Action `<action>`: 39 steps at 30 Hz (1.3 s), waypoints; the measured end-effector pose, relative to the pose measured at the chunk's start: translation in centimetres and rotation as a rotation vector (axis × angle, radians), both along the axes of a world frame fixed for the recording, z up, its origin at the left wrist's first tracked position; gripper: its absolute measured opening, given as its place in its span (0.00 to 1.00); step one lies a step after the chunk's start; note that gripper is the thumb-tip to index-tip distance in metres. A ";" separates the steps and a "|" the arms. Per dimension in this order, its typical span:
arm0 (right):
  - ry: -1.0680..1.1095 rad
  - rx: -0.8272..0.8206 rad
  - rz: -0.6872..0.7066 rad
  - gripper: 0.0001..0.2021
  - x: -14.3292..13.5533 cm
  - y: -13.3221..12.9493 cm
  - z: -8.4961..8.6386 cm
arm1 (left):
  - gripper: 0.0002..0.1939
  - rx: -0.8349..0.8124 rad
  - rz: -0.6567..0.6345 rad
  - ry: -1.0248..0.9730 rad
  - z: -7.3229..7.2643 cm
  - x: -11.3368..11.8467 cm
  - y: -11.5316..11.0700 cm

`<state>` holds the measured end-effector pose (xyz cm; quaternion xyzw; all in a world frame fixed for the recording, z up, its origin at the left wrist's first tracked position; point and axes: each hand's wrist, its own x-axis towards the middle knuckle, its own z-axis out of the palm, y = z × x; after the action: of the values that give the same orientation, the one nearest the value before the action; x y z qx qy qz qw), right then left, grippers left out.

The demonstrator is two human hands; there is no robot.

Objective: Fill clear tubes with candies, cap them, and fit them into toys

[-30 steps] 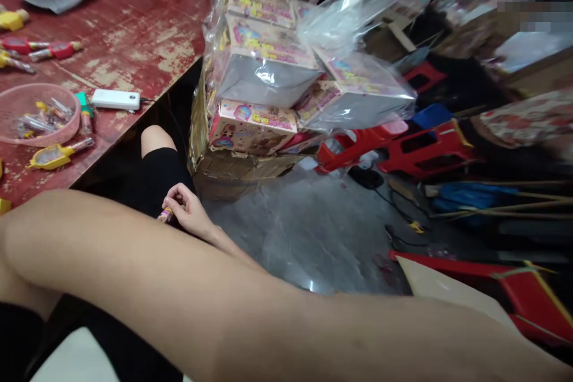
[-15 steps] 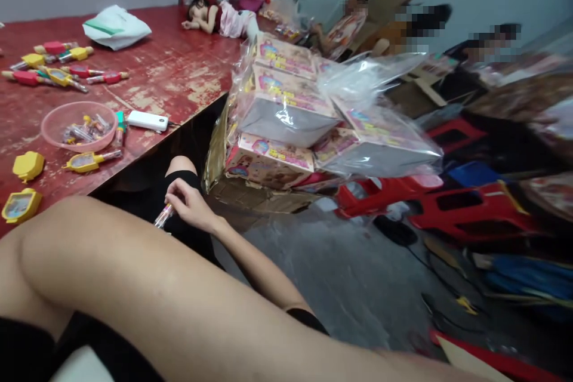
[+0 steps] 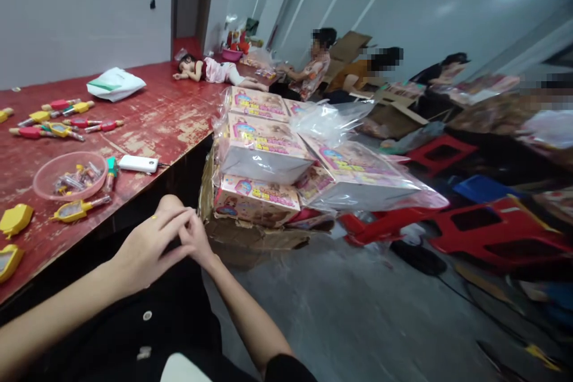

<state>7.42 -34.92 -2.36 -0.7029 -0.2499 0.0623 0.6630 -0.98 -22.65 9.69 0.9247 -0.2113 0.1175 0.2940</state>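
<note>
My left hand (image 3: 145,245) and my right hand (image 3: 197,240) meet above my dark-clothed lap, fingers overlapping. Both are closed, and the fingers hide whatever lies between them. A tiny yellow spot shows at the upper edge of my left hand; I cannot tell what it belongs to. On the red tabletop (image 3: 179,125) to the left stands a pink bowl (image 3: 40,182) with several small clear tubes. Beside it lie a yellow toy wand (image 3: 71,210), a green-topped tube (image 3: 110,176) and a white power bank (image 3: 138,163). Yellow plastic cases (image 3: 16,221) sit nearer me.
Several printed boxes (image 3: 257,197) under clear plastic are stacked in a cardboard carton right of the table. More toy wands (image 3: 67,129) and a white bag (image 3: 116,84) lie farther back. A person (image 3: 210,68) lies on the red surface; others sit beyond. Red stools (image 3: 496,230) stand right.
The bare limb across the foreground is gone, and my left hand now meets my right. The small clear tube seen in my right hand is hidden now. The view has tilted up.
</note>
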 end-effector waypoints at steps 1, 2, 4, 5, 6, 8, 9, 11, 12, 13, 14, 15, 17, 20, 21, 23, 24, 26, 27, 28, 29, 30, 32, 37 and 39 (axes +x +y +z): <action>0.012 0.037 -0.040 0.13 0.1 0.1 0.0 | 0.28 0.006 0.086 0.059 -1.9 0.2 1.0; 0.021 0.067 -0.063 0.13 0.1 0.4 0.1 | 0.31 -0.011 0.149 0.131 -3.7 0.3 1.9; 0.051 0.108 -0.081 0.11 -0.3 1.0 0.0 | 0.31 -0.119 0.197 0.282 -6.8 -0.1 3.2; 0.073 0.121 -0.082 0.11 -0.6 1.3 0.0 | 0.28 -0.193 0.204 0.342 -7.8 -0.3 3.6; 0.101 0.128 -0.080 0.11 -0.8 1.5 -0.1 | 0.24 -0.268 0.209 0.386 -8.6 -0.5 4.0; 0.175 0.138 -0.053 0.10 -1.0 1.9 -0.1 | 0.20 -0.405 0.228 0.443 -9.3 -0.6 4.8; 0.211 0.135 -0.023 0.11 -0.9 1.9 -0.2 | 0.19 -0.465 0.233 0.474 -9.5 -0.5 5.2; 0.233 0.080 0.074 0.13 -0.4 1.9 -0.3 | 0.19 -0.572 0.229 0.546 -9.9 -0.2 6.4; 0.209 0.028 0.137 0.15 0.0 1.8 -0.5 | 0.19 -0.621 0.225 0.577 -10.2 0.0 7.0; 0.170 -0.029 0.190 0.14 0.3 1.8 -0.6 | 0.19 -0.669 0.222 0.601 -10.6 0.0 7.6; 0.134 -0.069 0.230 0.12 0.7 1.9 -0.9 | 0.20 -0.719 0.222 0.616 -11.1 0.0 8.1; 0.104 -0.094 0.255 0.09 1.0 2.2 -1.1 | 0.20 -0.782 0.225 0.621 -11.6 0.0 8.5; 0.076 -0.101 0.272 0.05 1.4 3.0 -1.6 | 0.21 -0.948 0.248 0.619 -12.8 -0.3 9.1; 0.025 -0.112 0.258 0.04 1.3 4.9 -2.5 | 0.23 -1.176 0.345 0.599 -14.4 -1.1 9.4; 0.000 -0.123 0.244 0.03 1.2 5.5 -2.8 | 0.24 -1.219 0.399 0.592 -14.9 -1.3 9.4; -0.045 -0.157 0.217 0.04 0.9 6.7 -3.4 | 0.26 -1.275 0.506 0.581 -15.8 -1.7 9.5; -0.057 -0.181 0.217 0.06 0.8 7.2 -3.7 | 0.27 -1.302 0.544 0.577 -16.1 -1.9 9.6; -0.055 -0.229 0.244 0.08 0.8 7.8 -4.2 | 0.28 -1.362 0.563 0.579 -16.6 -2.3 9.8; -0.042 -0.250 0.262 0.09 0.8 7.9 -4.5 | 0.28 -1.385 0.549 0.591 -16.8 -2.4 10.0; -0.023 -0.265 0.275 0.10 0.8 7.9 -4.7 | 0.28 -1.400 0.524 0.611 -16.9 -2.5 10.2; 0.004 -0.277 0.284 0.11 0.9 7.8 -5.0 | 0.27 -1.409 0.495 0.630 -17.0 -2.6 10.4; 0.043 -0.283 0.295 0.11 0.9 7.7 -5.2 | 0.27 -1.413 0.459 0.653 -17.0 -2.6 10.6; 0.163 -0.264 0.339 0.13 0.9 7.3 -5.7 | 0.26 -1.420 0.372 0.701 -17.0 -2.7 10.9; 0.487 -0.105 0.433 0.17 0.2 6.7 -6.8 | 0.23 -1.425 0.227 0.754 -16.8 -2.8 11.0; 0.505 -0.073 0.354 0.17 -0.3 6.6 -6.9 | 0.24 -1.426 0.264 0.729 -16.7 -3.1 10.7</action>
<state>7.13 -28.27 -9.28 -0.6340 -0.1936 0.3585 0.6573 -4.04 -11.92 -7.03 0.5124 0.1342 -0.0510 0.8467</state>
